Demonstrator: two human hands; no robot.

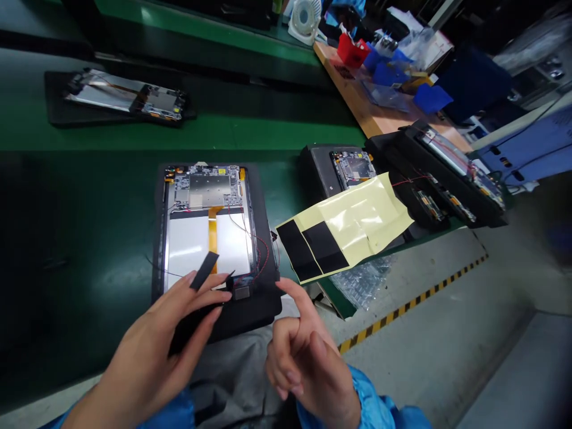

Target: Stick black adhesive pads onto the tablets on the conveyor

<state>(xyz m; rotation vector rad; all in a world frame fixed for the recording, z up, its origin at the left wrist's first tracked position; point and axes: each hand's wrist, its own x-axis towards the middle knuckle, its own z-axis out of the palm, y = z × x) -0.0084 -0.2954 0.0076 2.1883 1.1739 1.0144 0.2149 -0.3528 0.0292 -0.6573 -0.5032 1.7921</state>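
Note:
An opened tablet [230,235] lies on a black foam pad [263,298], its circuit board [210,189], orange flat cable and thin red wires exposed. Over the tablet's near edge is my left hand [170,333], with a black adhesive strip [204,271] held between its fingers. Another small dark piece shows at those fingertips, partly hidden. My right hand [308,351] is off the pad's near right corner, index finger stretched out, the other fingers loosely curled, holding nothing. To the right lies a yellow backing sheet [361,217] carrying black adhesive pieces [324,247].
Another opened tablet [127,95] rests on a black pad at the back left. Several more devices [460,161] are on black pads at the right. Beyond them, a wooden bench [344,89] holds blue and red bins beside a white fan [305,19]. Striped floor tape [411,302] runs below.

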